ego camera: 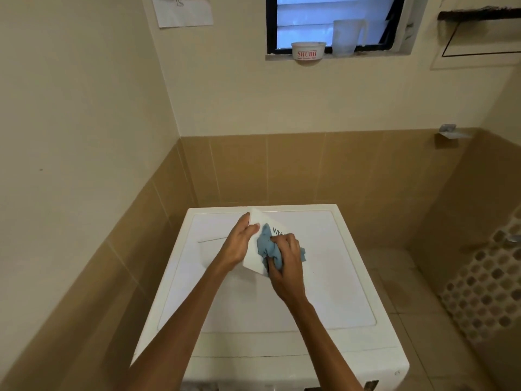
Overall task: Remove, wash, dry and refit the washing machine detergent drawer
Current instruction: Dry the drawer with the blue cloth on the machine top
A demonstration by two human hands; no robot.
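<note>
The tiled wall [282, 170] fills most of the view, brown below and cream above. The washer [324, 292] stands against it, seen from above. Its front is cut off by the lower edge of the view, so the drawer slot cannot be made out.

High up is a louvred window [332, 21], its top out of frame. To the left hangs a paper [183, 9], also cropped, with nothing legible on it. On the sill stand a clear jug [348, 36] and a white bowl [308, 53] with red lettering.

The drawer [253, 256] is held up above the rear middle of the washer's top, tilted, its white front panel facing the camera. Only that panel shows. The body behind it is hidden, and it is probably clear of the lid, though the angle makes that hard to judge. Dark lettering on the panel starts "Whi", and the rest is covered.

The left hand [239, 241] holds the panel's left edge, thumb laid on the face. Its fingers wrap behind the panel, out of sight. The right hand [286, 263] has its fingers curled tight round a bunched blue cloth [270, 249], pressing it on the panel face and hiding the panel's right side.
</note>
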